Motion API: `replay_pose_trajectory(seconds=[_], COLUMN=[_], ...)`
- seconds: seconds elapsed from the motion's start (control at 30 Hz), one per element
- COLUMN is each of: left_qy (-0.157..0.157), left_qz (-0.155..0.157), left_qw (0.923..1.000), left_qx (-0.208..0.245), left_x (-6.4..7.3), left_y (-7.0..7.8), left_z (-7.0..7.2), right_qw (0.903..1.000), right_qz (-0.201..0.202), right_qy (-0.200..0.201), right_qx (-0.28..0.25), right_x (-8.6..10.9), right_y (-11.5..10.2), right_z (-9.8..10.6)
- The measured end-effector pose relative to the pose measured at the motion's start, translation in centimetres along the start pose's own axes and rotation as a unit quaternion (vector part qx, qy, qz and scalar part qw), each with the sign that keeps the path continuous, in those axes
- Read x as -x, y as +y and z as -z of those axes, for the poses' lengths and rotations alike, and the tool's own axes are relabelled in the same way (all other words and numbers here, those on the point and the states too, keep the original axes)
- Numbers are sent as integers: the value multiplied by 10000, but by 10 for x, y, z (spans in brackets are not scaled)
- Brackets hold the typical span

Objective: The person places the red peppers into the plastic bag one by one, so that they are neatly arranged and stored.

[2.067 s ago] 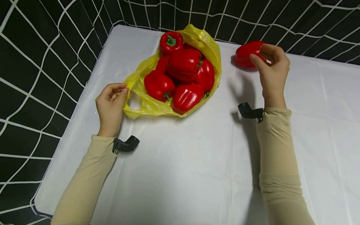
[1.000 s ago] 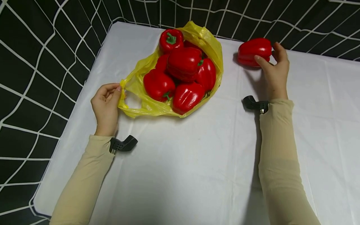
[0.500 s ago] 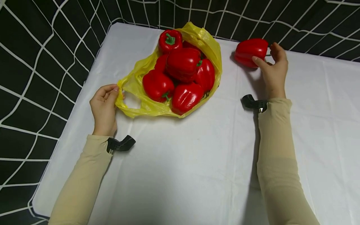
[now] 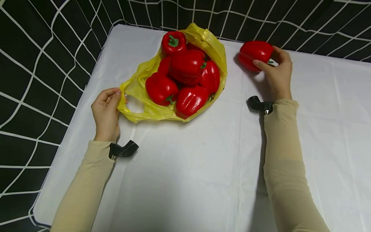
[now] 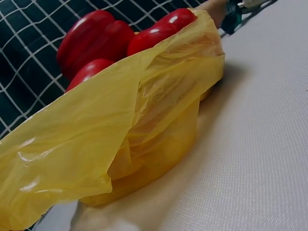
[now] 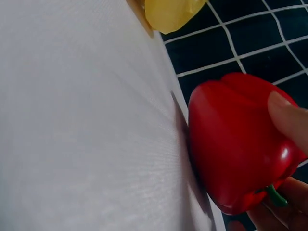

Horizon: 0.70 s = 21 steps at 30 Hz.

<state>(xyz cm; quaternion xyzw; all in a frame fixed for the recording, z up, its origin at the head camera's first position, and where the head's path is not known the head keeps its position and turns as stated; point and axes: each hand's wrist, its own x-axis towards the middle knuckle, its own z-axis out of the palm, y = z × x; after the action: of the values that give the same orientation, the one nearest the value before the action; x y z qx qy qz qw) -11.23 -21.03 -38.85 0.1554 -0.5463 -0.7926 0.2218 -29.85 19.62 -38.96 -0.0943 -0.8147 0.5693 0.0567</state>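
Note:
My left hand pinches the handle edge of a yellow plastic bag, drawing its mouth out to the left. Several red bell peppers with green stems lie heaped in the bag. To the right of it, my right hand grips a single red bell pepper by its stem end, thumb on the near side and fingers behind. In the right wrist view the thumb presses on this pepper, close to the table surface. The left wrist view shows the bag's side, with the left fingers out of sight.
A white-covered table lies under everything. Black panels with white netting border its left and far edges. Each wrist carries a small black camera mount.
The right hand has closed in on the lone pepper, now gripping its stem end, and the pepper has turned slightly. The left hand has pulled the bag handle a little further left.

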Motion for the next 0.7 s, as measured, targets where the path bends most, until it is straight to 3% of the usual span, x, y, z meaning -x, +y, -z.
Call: replay_pose_trajectory(seconds=[0.1, 0.57, 0.7], left_qy=[-1, -63, -58], left_qz=[13, -48, -37], left_qw=[10000, 10000, 10000], left_qx=[20, -7, 41], left_x=[0, -1, -1], left_y=[1, 0, 1], left_z=[0, 1, 1], right_qw=[9998, 9995, 9979], right_qz=[-29, -188, -227], right_qy=[-27, -265, -65], right_qx=[189, -28, -603], right_x=[4, 15, 18], right_y=[0, 1, -5], right_z=[0, 3, 8])
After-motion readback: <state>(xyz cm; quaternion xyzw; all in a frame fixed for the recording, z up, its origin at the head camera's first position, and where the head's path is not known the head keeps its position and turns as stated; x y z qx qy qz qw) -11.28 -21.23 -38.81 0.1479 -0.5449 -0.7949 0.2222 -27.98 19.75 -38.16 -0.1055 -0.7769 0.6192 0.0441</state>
